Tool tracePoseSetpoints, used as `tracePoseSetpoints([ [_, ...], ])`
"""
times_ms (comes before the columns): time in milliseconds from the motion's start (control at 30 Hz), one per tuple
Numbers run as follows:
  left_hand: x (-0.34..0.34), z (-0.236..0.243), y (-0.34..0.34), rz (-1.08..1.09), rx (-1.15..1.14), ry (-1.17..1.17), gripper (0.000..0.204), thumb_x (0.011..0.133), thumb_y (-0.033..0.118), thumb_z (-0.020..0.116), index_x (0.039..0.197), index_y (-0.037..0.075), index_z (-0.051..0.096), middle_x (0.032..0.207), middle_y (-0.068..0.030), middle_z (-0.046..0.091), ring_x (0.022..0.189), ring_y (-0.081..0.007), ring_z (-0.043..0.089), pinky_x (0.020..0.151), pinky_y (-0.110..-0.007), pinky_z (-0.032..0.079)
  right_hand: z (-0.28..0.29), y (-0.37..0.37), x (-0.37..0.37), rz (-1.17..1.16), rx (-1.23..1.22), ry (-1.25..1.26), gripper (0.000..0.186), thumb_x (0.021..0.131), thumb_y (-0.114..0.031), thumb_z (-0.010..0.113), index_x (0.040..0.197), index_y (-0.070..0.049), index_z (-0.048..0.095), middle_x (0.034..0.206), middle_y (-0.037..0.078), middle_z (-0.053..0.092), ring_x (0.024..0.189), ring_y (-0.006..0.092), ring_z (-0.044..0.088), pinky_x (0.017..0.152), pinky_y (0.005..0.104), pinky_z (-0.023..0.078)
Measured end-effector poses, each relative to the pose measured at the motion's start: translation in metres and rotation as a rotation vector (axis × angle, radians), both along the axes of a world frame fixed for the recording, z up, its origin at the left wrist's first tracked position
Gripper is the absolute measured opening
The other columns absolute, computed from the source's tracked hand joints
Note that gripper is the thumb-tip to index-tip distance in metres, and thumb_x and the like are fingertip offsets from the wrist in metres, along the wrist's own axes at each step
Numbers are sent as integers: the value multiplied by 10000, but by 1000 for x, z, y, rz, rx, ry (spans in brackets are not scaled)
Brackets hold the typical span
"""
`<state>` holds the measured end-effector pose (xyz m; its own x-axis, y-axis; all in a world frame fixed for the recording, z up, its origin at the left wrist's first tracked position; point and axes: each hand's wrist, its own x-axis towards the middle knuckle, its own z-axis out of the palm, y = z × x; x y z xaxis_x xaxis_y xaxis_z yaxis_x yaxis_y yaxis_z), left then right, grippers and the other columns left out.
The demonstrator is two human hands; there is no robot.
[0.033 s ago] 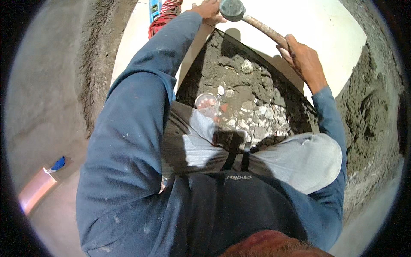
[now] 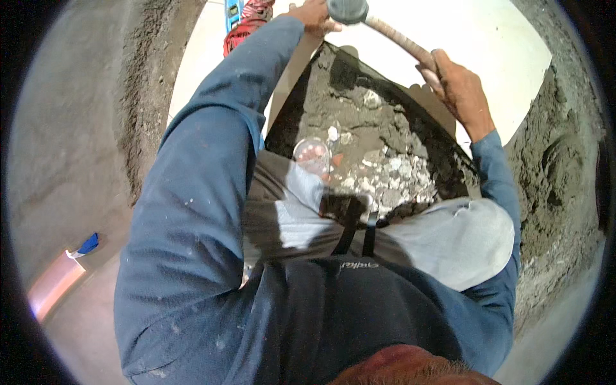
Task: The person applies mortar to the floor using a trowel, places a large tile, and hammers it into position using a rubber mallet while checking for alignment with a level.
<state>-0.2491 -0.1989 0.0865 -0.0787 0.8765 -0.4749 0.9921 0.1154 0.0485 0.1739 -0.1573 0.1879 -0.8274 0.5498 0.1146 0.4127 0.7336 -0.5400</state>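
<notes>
My right hand [image 2: 462,93] grips the worn wooden handle [image 2: 398,38] of a mallet, whose dark grey head [image 2: 348,9] hangs over white floor tiles [image 2: 500,38] at the top of the view. Just left of the head, my left hand [image 2: 316,16] rests with fingers apart on the tile near its edge. Below both hands lies a patch of grey mortar and white rubble [image 2: 398,170] bordered by dark shadow. A foot in a clear sandal [image 2: 311,155] is in that patch, beside my bent grey-clad knee [image 2: 462,240].
A light blue level [image 2: 232,14] and a red striped bundle [image 2: 247,35] lie on the tile at upper left. Wet mortar [image 2: 552,167] is heaped along the right. A rough mortar strip runs down the left, beside grey concrete [image 2: 64,147] with a small blue-tipped object [image 2: 86,247].
The mallet and my right hand have shifted very slightly upward. My left hand stays in about the same place.
</notes>
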Motion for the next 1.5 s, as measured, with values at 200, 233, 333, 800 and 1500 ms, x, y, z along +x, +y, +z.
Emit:
tracePoseSetpoints([
  [200,1,-4,4,-34,64,-56,1135,821,564,746,1661,174,90,1724,-188,46,1563,-472,88,1199,-691,189,-27,-6,13,-24,36,-155,220,995,-274,652,1030,-117,503,750,152,664,662,354,682,577,440,531],
  [233,7,-1,8,-25,17,-34,1163,814,568,751,1659,164,61,1723,-196,34,1564,-474,80,1197,-695,187,-21,-3,10,-7,121,-149,224,992,-273,657,1023,-116,500,748,150,663,656,358,680,575,443,533],
  [333,36,-2,28,-60,-38,-25,1158,835,547,734,1650,107,39,1712,-224,51,1562,-472,96,1203,-684,189,-20,-13,26,-97,9,-9,260,984,-294,667,1043,-113,489,762,164,676,669,392,680,563,478,530],
  [800,254,20,42,-124,354,-120,1150,727,714,781,1480,-80,425,1560,-304,394,1452,-504,369,1175,-520,390,35,-26,134,-648,-478,238,285,1054,-334,598,1173,-77,564,682,-25,527,571,69,507,491,268,427],
  [1500,234,2,59,-279,196,209,1175,874,722,639,1531,-165,238,1610,-375,225,1504,-508,252,1213,-538,329,28,-16,180,-405,62,-127,259,1045,-305,620,1096,-69,525,659,135,569,580,256,644,510,424,481],
])
